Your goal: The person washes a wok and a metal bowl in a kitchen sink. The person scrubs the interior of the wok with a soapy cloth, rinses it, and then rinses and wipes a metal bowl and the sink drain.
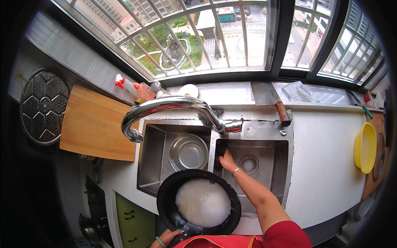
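My left hand grips the handle of a black frying pan at the bottom of the view. Cloudy, foamy water lies in the pan, which overlaps the front of the sink. My right hand reaches into the right basin of a stainless steel sink, close to the divider wall. Its fingertips are lost in a dark patch there, and I cannot tell whether they hold something. A round metal bowl sits in the left basin, partly covered by the pan.
A chrome faucet arches over the left basin. Behind the sink lie a cleaver, a grey cloth and steel wool. A wooden cutting board is at left; a yellow basin stands at right.
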Demonstrator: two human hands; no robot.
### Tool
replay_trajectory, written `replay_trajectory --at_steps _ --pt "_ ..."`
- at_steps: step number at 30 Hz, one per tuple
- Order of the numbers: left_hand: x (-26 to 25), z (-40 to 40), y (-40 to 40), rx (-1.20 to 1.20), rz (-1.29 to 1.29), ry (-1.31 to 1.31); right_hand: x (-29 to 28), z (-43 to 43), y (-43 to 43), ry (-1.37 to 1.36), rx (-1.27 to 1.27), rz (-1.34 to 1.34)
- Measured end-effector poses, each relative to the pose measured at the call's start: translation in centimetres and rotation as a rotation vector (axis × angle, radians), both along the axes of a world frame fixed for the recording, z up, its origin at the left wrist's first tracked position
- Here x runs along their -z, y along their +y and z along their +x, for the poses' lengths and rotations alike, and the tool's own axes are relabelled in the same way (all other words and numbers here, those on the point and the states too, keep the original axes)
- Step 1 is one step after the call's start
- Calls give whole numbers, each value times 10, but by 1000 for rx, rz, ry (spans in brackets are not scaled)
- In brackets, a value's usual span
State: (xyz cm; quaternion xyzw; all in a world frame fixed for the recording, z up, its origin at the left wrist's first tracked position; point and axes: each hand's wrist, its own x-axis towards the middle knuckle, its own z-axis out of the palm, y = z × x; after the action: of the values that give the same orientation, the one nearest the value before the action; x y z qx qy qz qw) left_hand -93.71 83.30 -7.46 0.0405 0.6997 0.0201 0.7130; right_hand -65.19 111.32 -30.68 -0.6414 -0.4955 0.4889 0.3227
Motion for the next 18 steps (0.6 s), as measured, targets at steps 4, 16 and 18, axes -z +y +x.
replay_trajectory --at_steps 4,16,18 --pt "14 3 -22 -85 430 8 8 -10 -64 43 -242 -24" --pt "-53 14 40 99 71 44 -54 64 -141 -19 -553 -239" --pt "-52 10 36 58 191 -133 -59 74 -154 51 -502 -268"
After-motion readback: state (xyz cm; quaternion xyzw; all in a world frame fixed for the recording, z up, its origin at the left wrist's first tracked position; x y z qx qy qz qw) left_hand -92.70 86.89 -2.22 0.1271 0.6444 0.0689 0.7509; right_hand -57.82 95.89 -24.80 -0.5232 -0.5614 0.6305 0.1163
